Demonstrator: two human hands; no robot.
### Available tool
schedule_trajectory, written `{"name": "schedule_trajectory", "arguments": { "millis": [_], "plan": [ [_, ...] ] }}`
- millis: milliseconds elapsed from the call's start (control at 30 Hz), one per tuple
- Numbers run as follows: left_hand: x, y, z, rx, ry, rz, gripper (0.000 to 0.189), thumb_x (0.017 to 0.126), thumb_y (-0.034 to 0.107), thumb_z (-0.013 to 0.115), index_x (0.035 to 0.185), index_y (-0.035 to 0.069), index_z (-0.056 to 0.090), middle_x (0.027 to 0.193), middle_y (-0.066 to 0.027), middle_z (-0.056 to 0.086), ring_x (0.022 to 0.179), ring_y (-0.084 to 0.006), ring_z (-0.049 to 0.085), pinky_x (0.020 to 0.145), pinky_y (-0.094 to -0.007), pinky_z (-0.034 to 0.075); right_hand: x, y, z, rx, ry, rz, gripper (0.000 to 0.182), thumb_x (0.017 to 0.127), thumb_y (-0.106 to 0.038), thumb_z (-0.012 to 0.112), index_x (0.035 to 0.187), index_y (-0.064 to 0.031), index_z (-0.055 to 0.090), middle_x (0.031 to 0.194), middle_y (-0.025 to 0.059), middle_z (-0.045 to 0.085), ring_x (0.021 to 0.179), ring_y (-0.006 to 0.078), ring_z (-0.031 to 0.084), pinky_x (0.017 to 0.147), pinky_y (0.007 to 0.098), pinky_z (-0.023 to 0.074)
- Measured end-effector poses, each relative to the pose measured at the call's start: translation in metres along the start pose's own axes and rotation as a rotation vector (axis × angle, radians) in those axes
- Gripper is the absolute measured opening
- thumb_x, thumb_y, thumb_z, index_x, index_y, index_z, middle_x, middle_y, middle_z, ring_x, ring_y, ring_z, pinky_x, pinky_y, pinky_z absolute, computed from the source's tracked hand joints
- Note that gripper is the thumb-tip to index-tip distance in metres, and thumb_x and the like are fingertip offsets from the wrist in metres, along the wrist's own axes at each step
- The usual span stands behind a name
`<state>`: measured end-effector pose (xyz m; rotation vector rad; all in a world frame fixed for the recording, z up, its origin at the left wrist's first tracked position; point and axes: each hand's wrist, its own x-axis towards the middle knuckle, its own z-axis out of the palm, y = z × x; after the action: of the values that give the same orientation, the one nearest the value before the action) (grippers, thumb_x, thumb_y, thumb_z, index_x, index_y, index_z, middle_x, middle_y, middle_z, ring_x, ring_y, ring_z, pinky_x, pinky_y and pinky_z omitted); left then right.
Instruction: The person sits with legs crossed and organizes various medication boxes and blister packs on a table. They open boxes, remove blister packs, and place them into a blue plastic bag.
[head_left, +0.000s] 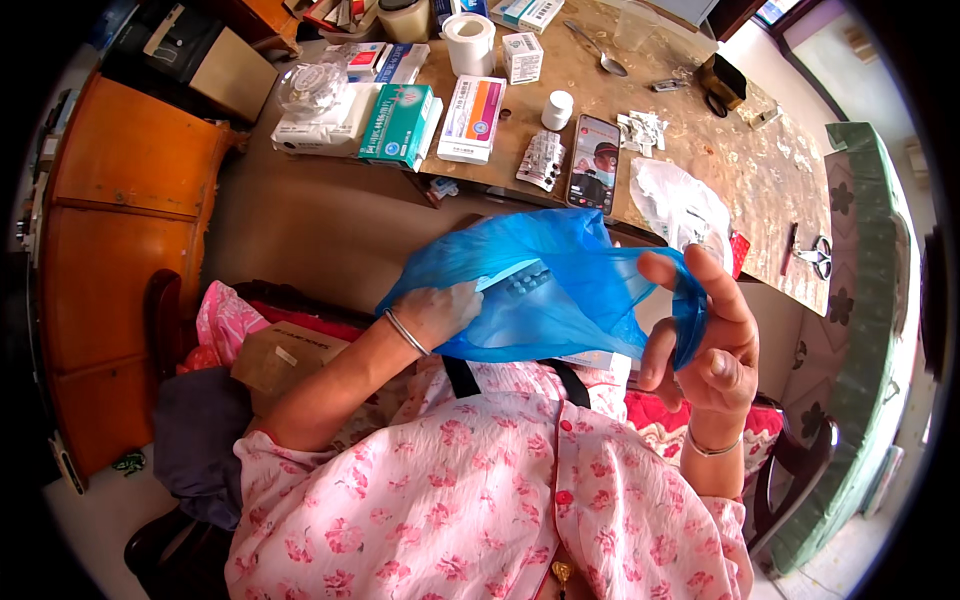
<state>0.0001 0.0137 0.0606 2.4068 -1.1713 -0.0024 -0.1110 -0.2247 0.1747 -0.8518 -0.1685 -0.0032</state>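
A thin blue plastic bag (540, 300) spans the space between my two hands, in front of the table's near edge. My left hand (442, 315) is at the bag's left side, its fingers partly behind the plastic, closed on what looks like the edge of a pale flat packet. A blister pack (529, 277) shows through the blue plastic just right of those fingers. My right hand (712, 345) is raised on the right with its fingers bent, and the bag's handle loop passes around them. Part of a pale box (592, 359) shows beneath the bag, near my lap.
On the wooden table (772, 202) are a phone (594, 163), a white bottle (557, 110), medicine boxes (471, 120), blister packs (541, 160), a toilet roll (469, 43), a white plastic bag (679, 202) and scissors (817, 256). A cardboard box (281, 360) lies at my left.
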Motion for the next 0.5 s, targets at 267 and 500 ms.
{"name": "schedule_trajectory", "arguments": {
  "millis": [267, 500],
  "plan": [
    [0.013, -0.010, 0.042, -0.022, -0.066, 0.024, 0.043, 0.071, 0.004, 0.052, 0.114, 0.002, 0.047, 0.109, -0.0179, 0.052, 0.105, -0.0305, 0.049, 0.089, -0.0355, 0.040, -0.005, -0.001, -0.006, 0.049, -0.044, -0.020, 0.067, 0.082, -0.011, 0.055, 0.133, 0.0063, 0.016, 0.128, 0.0344, 0.028, 0.079, 0.0351, 0.062, 0.039, 0.0253, 0.0496],
    [0.030, 0.019, 0.027, 0.069, -0.006, 0.198, 0.023, 0.076, 0.006, 0.050, 0.099, 0.004, 0.052, 0.094, -0.0114, 0.056, 0.087, -0.0263, 0.056, 0.075, -0.0337, 0.047, -0.018, 0.000, -0.020, 0.051, -0.035, -0.051, 0.065, 0.083, -0.011, 0.054, 0.133, 0.0057, 0.017, 0.131, 0.0338, 0.025, 0.083, 0.0356, 0.061, 0.040, 0.0263, 0.0504]
  ]
}}
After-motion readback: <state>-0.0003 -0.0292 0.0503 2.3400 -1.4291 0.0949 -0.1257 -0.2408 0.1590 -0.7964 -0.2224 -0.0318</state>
